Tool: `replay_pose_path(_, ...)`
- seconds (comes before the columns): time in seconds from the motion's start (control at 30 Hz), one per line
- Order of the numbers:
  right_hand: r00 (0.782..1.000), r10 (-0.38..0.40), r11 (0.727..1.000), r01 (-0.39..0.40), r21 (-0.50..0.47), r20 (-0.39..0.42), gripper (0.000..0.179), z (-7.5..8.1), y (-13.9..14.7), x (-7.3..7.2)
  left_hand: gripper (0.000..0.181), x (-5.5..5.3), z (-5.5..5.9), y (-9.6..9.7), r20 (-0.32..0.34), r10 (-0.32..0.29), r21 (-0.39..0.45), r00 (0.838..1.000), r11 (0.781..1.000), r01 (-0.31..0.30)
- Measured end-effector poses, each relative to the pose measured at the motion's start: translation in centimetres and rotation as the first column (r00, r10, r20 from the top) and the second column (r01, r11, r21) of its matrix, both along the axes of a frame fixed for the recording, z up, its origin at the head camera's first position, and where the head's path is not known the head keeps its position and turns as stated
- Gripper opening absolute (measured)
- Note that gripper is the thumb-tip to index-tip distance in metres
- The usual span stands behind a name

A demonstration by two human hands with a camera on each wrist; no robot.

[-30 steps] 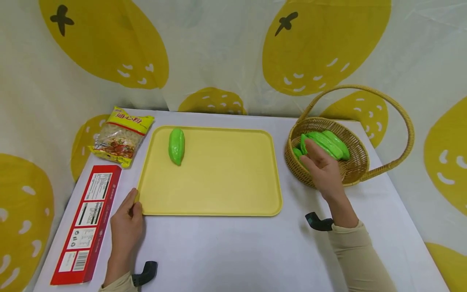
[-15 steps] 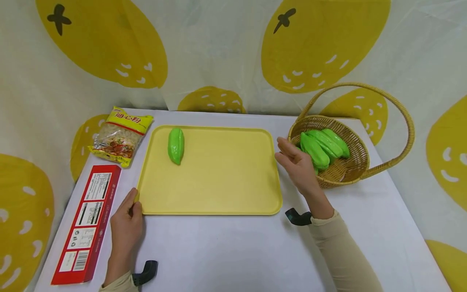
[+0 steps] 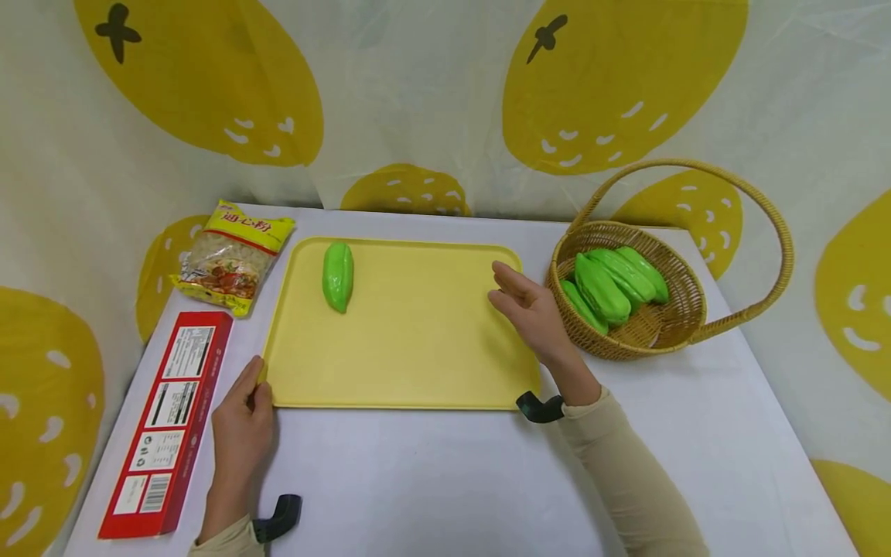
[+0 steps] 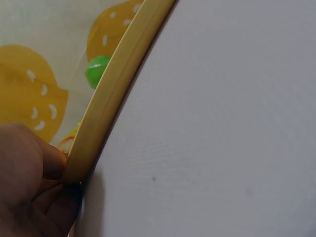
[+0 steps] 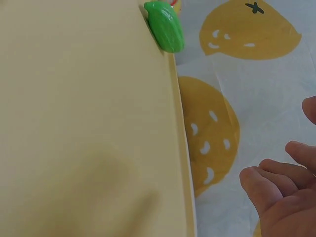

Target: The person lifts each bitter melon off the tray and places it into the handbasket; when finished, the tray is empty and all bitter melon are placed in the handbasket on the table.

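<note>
My left hand [image 3: 242, 429] grips the near left corner of the yellow tray [image 3: 404, 340]. In the left wrist view, its thumb and fingers pinch the tray's rim [image 4: 106, 96]. One green star fruit [image 3: 338, 277] lies at the tray's far left; the right wrist view also has this star fruit [image 5: 165, 27]. Above the tray's right side hovers my right hand [image 3: 536, 325], its fingers loosely extended and nothing held. To its right stands a wicker basket [image 3: 685, 325] with several green star fruits [image 3: 612, 282] inside.
Left of the tray lie a bag of macaroni [image 3: 233, 259] and a long red box [image 3: 167, 425]. The basket's tall handle [image 3: 773, 216] leans out to the right. A fruit-patterned cloth [image 3: 411, 93] hangs behind the white table [image 3: 418, 487].
My right hand has moved left from over the basket to above the tray's right side, holding nothing. My left hand stays on the tray's corner.
</note>
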State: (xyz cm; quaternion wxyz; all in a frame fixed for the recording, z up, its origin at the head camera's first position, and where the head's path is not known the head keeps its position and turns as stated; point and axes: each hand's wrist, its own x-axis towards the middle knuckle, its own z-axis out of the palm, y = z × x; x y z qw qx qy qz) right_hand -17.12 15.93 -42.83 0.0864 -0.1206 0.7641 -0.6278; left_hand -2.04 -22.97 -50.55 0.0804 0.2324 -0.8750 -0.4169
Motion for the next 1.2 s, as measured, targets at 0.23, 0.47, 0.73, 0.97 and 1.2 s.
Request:
replay_pose_path(0.23, 0.999, 0.043, 0.998, -0.043, -0.051, 0.012, 0.058, -0.6, -3.4, -0.7, 0.049, 0.1, 0.2, 0.0, 0.006, 0.009, 0.008, 1.000, 1.000, -0.009)
replay_pose_path(0.47, 0.997, 0.075, 0.995, -0.074, -0.070, 0.007, 0.058, -1.5, -6.5, -1.6, 0.049, 0.1, 0.0, 0.1, 0.007, 0.006, 0.023, 1.000, 1.000, -0.006)
replay_pose_path(0.73, 0.994, 0.101, 0.995, -0.100, -0.029, 0.029, 0.058, -2.2, -9.6, -2.4, 0.049, 0.1, 0.1, 0.0, -0.006, 0.010, 0.014, 1.000, 1.000, -0.010)
replay_pose_path(0.97, 0.990, 0.137, 0.991, -0.137, -0.008, 0.041, 0.057, -3.3, -12.5, -3.0, 0.049, 0.1, 0.0, 0.0, 0.016, 0.013, 0.026, 1.000, 1.000, -0.013)
replay_pose_path(1.2, 0.990, 0.134, 0.991, -0.135, 0.015, 0.030, 0.059, -4.4, -15.3, -3.2, 0.050, 0.0, 0.2, 0.1, 0.032, 0.018, 0.025, 0.999, 1.000, -0.018)
